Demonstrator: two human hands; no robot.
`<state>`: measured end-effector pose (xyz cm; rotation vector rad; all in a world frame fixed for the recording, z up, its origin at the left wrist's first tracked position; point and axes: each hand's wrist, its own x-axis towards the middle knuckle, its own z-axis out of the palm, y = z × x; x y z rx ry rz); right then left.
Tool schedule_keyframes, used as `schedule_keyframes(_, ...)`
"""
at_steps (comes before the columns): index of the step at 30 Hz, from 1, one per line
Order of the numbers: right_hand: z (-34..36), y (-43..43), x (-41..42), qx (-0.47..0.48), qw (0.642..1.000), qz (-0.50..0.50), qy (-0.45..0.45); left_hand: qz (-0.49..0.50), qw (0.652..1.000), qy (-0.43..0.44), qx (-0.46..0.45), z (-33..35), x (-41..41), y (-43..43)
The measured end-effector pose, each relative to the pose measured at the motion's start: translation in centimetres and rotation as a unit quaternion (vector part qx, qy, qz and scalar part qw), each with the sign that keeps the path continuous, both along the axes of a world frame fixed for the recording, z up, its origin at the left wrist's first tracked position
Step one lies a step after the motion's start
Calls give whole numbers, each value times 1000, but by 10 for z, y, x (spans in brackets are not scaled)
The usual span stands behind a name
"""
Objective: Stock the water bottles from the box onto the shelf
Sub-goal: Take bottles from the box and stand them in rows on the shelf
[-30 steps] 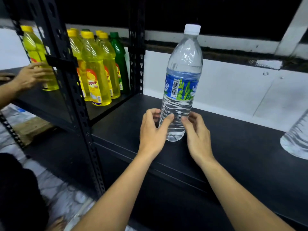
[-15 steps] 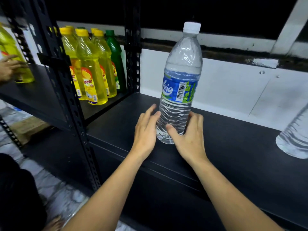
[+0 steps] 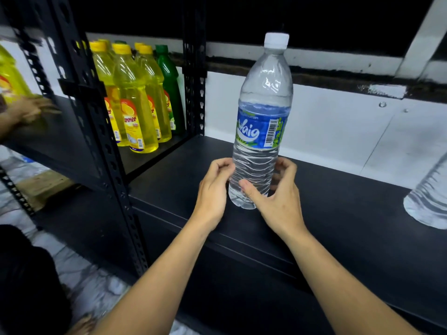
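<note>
Gripping the water bottle (image 3: pixel 261 131), left hand (image 3: pixel 212 192) and right hand (image 3: pixel 278 201) curl their fingers (image 3: pixel 221 165) near the shelf (image 3: pixel 338 213) edge.

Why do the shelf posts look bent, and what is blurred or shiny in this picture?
In the head view the wide-angle lens bows the shelf post and stretches the second bottle at the right edge; another person's hand at far left is motion-blurred; the middle water bottle is sharp, with small glints on its upper part.
</note>
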<state>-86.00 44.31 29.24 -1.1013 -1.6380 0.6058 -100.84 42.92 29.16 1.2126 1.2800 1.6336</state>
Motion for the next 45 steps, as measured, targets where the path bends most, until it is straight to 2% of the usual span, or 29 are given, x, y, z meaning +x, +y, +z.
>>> schedule_keyframes(4,-1,3,1,5,1000,22,16,-10,1000,-1,0,2,0,0)
schedule_keyframes(8,3,1,3,-7,998,50,35,5,999,37,11,0,2,0)
schedule_keyframes(12,4,-1,1,-8,999,31,41,-14,998,60,27,-2,4,-1)
schedule_keyframes(15,2,-6,1,-7,999,30,29,-33,992,116,30,-1,8,-6)
schedule_keyframes(18,3,-12,5,-15,999,34,13,-2,977,210,45,2,11,-11)
schedule_keyframes(24,9,-29,30,-54,998,40,2,16,953,299,44,4,26,-28)
schedule_keyframes(30,9,-57,89,-75,997,23,-5,-37,954,294,39,4,72,-49)
schedule_keyframes(45,8,-136,249,-79,986,-144,-41,-189,932,307,40,7,229,-73)
